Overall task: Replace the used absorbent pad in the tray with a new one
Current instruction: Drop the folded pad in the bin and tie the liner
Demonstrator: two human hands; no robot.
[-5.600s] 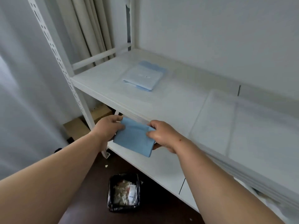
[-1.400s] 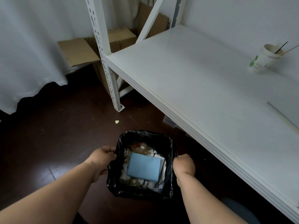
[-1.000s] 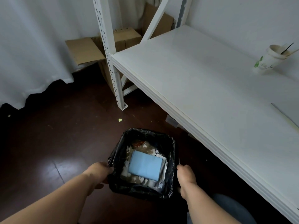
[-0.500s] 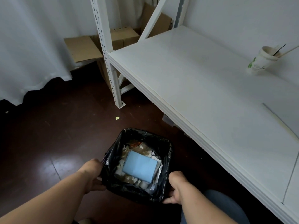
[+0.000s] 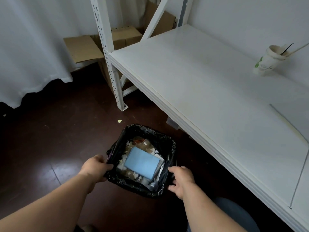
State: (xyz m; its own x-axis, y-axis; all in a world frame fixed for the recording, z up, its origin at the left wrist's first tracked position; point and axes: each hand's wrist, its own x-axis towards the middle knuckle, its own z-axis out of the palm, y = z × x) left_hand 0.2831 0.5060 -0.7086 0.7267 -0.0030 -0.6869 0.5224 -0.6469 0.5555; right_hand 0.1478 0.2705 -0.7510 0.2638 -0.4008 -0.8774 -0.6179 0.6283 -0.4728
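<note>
Now left hand (image 5: 96, 166) grips bin liner (image 5: 117, 177); right hand (image 5: 181, 179) fingers spread, touching liner.

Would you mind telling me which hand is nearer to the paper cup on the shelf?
Right. The right hand is at the bin's shelf-side rim, below the paper cup; the left hand grips the far rim.

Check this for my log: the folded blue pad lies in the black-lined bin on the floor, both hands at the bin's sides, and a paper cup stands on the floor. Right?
Not quite. In the head view the paper cup stands on the white shelf, not the floor. The blue pad is in the bin, left hand and right hand at its sides.
</note>
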